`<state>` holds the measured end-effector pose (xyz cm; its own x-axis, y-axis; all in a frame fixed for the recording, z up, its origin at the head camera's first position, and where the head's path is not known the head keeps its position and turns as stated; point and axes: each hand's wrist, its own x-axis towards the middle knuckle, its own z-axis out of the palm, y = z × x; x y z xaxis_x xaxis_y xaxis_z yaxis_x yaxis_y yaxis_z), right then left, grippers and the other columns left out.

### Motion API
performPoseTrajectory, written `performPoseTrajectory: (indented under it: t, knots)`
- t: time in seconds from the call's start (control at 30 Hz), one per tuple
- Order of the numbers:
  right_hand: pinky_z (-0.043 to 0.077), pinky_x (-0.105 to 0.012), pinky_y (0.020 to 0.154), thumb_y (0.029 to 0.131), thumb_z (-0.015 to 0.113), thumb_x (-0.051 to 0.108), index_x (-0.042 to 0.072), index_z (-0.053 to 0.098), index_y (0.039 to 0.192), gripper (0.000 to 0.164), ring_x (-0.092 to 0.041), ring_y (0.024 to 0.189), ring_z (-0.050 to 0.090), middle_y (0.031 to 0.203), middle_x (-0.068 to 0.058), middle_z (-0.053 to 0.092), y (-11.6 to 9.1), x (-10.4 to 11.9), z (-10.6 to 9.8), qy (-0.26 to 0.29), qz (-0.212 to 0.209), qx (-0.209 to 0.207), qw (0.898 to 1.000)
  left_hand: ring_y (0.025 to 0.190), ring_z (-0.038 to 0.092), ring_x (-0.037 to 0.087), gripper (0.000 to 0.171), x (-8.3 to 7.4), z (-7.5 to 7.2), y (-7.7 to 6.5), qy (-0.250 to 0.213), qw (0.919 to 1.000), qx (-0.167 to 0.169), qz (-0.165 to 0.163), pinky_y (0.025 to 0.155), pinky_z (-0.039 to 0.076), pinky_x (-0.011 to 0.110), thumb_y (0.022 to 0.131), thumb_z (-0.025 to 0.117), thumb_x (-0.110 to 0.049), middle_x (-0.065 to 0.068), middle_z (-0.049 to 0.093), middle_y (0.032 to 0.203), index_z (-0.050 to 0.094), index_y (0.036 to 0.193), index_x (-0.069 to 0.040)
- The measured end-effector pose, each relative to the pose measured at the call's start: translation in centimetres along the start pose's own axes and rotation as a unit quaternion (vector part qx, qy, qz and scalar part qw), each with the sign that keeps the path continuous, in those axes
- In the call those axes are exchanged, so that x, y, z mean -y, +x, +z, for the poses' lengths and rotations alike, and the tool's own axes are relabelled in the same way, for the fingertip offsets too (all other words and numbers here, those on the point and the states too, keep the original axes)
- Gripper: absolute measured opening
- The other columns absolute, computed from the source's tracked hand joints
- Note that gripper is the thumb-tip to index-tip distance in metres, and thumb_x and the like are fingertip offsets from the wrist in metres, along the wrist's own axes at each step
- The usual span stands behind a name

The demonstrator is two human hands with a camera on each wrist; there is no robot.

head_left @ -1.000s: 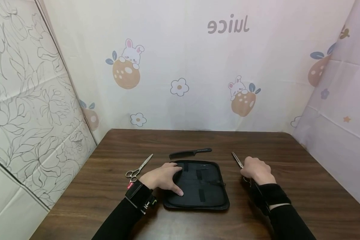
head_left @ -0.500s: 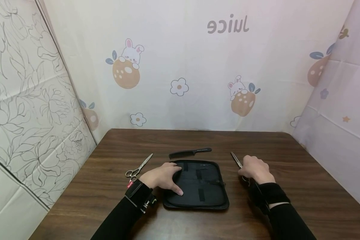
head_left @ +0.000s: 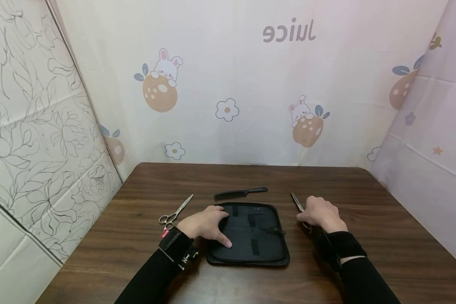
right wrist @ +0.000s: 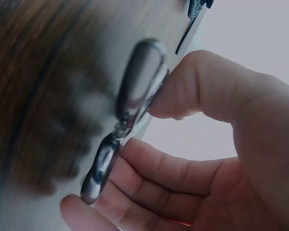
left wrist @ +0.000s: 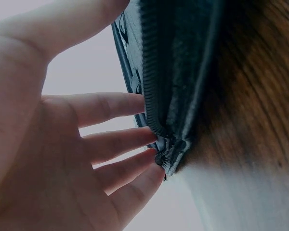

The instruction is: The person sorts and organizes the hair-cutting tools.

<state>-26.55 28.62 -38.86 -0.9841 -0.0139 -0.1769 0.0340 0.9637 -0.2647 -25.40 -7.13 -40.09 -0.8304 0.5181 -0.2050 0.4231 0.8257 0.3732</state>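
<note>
My left hand (head_left: 205, 223) rests on the left side of an unzipped black zip case (head_left: 267, 249), thumb and fingers spread. In the left wrist view its fingertips touch the zippered edge (left wrist: 154, 72), with the fingers mostly straight. To the right of the case, my right hand (head_left: 322, 214) holds a pair of silver scissors (head_left: 297, 202), blades pointing away and a little left. The right wrist view shows the thumb and fingers pinching the scissors' handles (right wrist: 139, 79), seen edge-on close above the table. Elastic loops line the case; they hold nothing visible.
A second pair of silver scissors (head_left: 182, 207) with a red tag (head_left: 165, 233) lies left of the case. Behind the case is a black comb (head_left: 232, 195). All lie on a dark wooden table (head_left: 118, 236), with printed cloth walls at the back and sides.
My right hand has shifted slightly left with the scissors. The left hand stays on the case, and the comb and other scissors have not moved.
</note>
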Motion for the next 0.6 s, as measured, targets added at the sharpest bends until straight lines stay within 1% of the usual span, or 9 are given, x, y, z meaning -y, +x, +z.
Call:
performPoseTrajectory:
  t: [0.23,0.47,0.6]
  knots:
    - [0.038,-0.037,0.056,0.089,0.070,0.027,0.007,0.058,0.074,0.027,-0.023,0.059,0.050,0.068,-0.006,0.050,0.13,0.08,-0.04,0.008,-0.003,0.004,1.000,0.149,0.029,0.030,0.090,-0.19,-0.08,-0.02,0.004,1.0000,0.001,-0.002,0.113,0.037,0.048,0.077,0.087,-0.052,0.014,0.035,0.161,0.053,0.148,-0.008]
    - [0.038,-0.039,0.058,0.088,0.069,0.027,0.005,0.057,0.079,0.027,-0.025,0.063,0.051,0.072,-0.008,0.051,0.09,0.31,-0.02,0.016,-0.010,-0.005,1.000,0.149,0.030,0.031,0.091,-0.10,0.05,-0.07,0.004,1.0000,-0.001,0.003,0.113,0.037,0.048,0.076,0.087,-0.052,0.014,0.036,0.160,0.052,0.148,-0.007]
    - [0.038,-0.038,0.057,0.088,0.069,0.028,0.006,0.056,0.075,0.029,-0.025,0.061,0.050,0.070,-0.008,0.051,0.13,0.43,0.01,0.025,-0.015,-0.014,0.999,0.149,0.030,0.031,0.092,-0.09,0.02,-0.11,0.004,1.0000,0.000,0.003,0.113,0.037,0.048,0.077,0.086,-0.053,0.014,0.036,0.160,0.052,0.148,-0.007]
